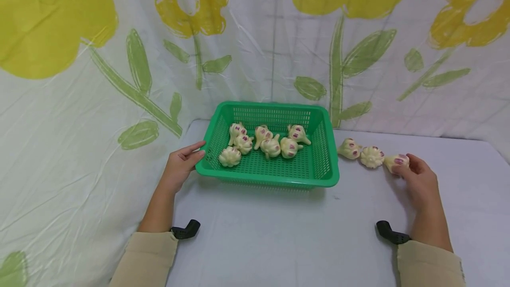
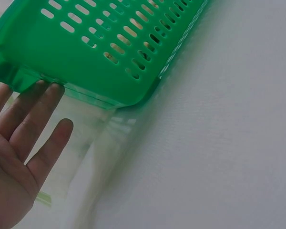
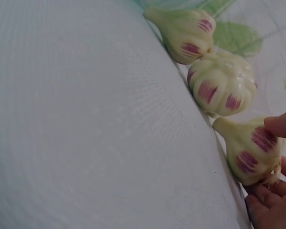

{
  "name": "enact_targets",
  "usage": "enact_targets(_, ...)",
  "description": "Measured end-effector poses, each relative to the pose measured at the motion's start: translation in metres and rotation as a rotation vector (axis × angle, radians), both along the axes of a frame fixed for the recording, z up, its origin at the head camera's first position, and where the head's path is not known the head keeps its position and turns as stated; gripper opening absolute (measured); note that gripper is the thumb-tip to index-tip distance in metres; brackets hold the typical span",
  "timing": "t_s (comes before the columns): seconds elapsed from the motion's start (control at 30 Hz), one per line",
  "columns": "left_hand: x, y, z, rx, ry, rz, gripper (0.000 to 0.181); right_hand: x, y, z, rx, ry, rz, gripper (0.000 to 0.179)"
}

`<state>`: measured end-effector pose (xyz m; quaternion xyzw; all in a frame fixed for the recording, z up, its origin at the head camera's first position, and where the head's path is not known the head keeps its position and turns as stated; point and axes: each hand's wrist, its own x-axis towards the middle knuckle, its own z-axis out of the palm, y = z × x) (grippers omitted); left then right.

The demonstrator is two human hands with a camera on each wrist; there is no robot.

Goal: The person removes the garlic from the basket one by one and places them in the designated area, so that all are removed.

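Observation:
A green plastic basket [image 1: 263,180] stands on the white-covered table with several garlic bulbs [image 1: 271,147] inside. At its left rim, my left hand [image 1: 179,167] holds the edge between thumb and fingers; from below, in the left wrist view, fingertips [image 2: 56,89] meet the underside of the rim. My right hand [image 1: 422,180] grips a garlic bulb [image 1: 398,163] with purple streaks, thumb on the near side and fingers behind. In the right wrist view this bulb [image 3: 250,148] lies against the cloth, its stem towards the neighbouring bulb [image 3: 224,86].
Two more garlic bulbs, one knobbly and round [image 1: 372,157] and one with a stem [image 1: 349,149], sit in a row between the basket and my right hand. Behind the table hangs a white curtain [image 1: 255,56] printed with yellow flowers. Black wrist devices [image 1: 186,229] show at both sleeves.

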<state>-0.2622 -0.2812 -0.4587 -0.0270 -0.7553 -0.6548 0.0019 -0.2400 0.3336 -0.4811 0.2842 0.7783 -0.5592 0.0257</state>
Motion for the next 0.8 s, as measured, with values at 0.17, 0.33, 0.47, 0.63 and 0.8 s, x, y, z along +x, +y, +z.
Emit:
enact_targets(0.17, -0.0005, 0.0001, 0.0003, 0.003, -0.002, 0.003, 0.053, -0.0012, -0.001, 0.0007, 0.044, -0.01, -0.003, 0.1)
enact_targets(0.33, -0.001, 0.0003, 0.0004, 0.009, 0.0, 0.004, 0.054, -0.0031, -0.0021, 0.0002, 0.098, -0.015, 0.022, 0.104)
enact_targets(0.47, -0.0012, 0.0001, 0.0001, 0.004, 0.005, 0.005, 0.054, -0.0032, -0.0032, 0.0002, 0.11, -0.018, 0.038, 0.105)
enact_targets(0.63, -0.0013, 0.0, 0.0008, 0.013, 0.006, 0.002, 0.053, -0.003, -0.0033, -0.0001, 0.115, -0.034, 0.051, 0.106)
enact_targets(0.8, -0.001, -0.0001, 0.0006, 0.029, 0.0, 0.004, 0.052, -0.0033, -0.0027, -0.0011, 0.114, -0.045, 0.052, 0.107)
